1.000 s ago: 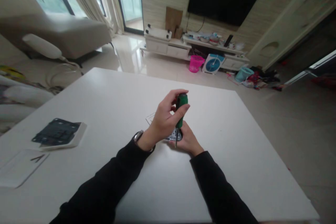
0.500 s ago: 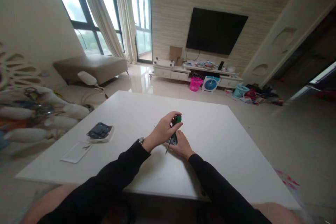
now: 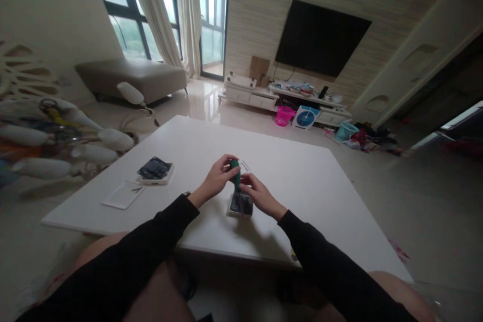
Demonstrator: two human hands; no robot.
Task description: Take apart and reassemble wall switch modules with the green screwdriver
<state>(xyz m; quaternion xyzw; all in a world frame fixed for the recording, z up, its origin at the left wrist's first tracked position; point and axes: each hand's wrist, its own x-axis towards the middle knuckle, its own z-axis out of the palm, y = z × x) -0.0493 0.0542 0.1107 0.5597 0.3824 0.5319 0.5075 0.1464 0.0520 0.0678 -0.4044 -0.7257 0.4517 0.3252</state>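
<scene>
My left hand (image 3: pixel 221 173) is closed around the green handle of a screwdriver (image 3: pixel 236 181). The metal shaft points down over a small white-rimmed casing with a dark inside (image 3: pixel 247 205), which rests on the table. Whether the tip touches anything in it is too small to see. Beside the lower end of the handle, the fingers of my right hand (image 3: pixel 262 196) are pinched against the screwdriver. Just behind both hands lies a thin white frame (image 3: pixel 245 166), partly hidden by them.
On the left of the white table (image 3: pixel 302 176) sits a larger white casing with dark parts (image 3: pixel 154 170). A white cover (image 3: pixel 123 195) with small dark pieces on it lies nearby. A lamp with several white shades (image 3: pixel 113 138) stands beyond the table's left edge.
My right hand has let go of the small casing, which now rests on the table, and moved to the screwdriver. The screwdriver has turned more upright above the casing. The head view has shifted.
</scene>
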